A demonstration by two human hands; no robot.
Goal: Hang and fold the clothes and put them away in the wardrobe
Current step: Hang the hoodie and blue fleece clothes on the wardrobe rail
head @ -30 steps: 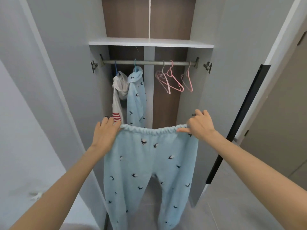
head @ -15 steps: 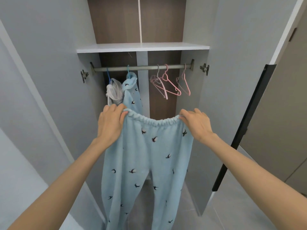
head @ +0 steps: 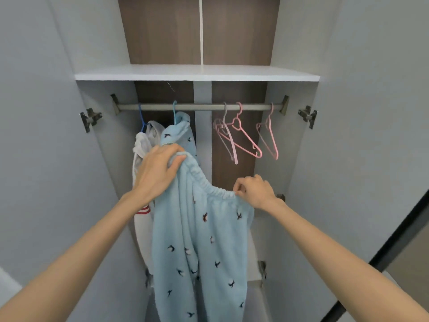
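**Pale blue fleece trousers held up at the open wardrobe, no hanger on them yet**

The trousers (head: 204, 240), printed with small dark birds, hang by their elastic waistband (head: 204, 180) between the two hands, legs dropping below them. The left hand (head: 157, 170) is the higher one, with its fingers curled over a bunched end of the band. The right hand (head: 255, 191) sits lower and pinches the other end.

This looks like the step of readying the trousers for hanging. The next move probably calls for gathering the waistband into one hand so the other can reach for a hanger.

Inside the wardrobe (head: 290, 159), a rail (head: 199, 106) runs above both hands, under a white shelf (head: 197, 74). Just behind and above the left hand hang a matching blue top (head: 178, 135) and, left of it, a white garment (head: 141, 149) with red stripes. Above the right hand hang empty pink hangers (head: 246, 140).
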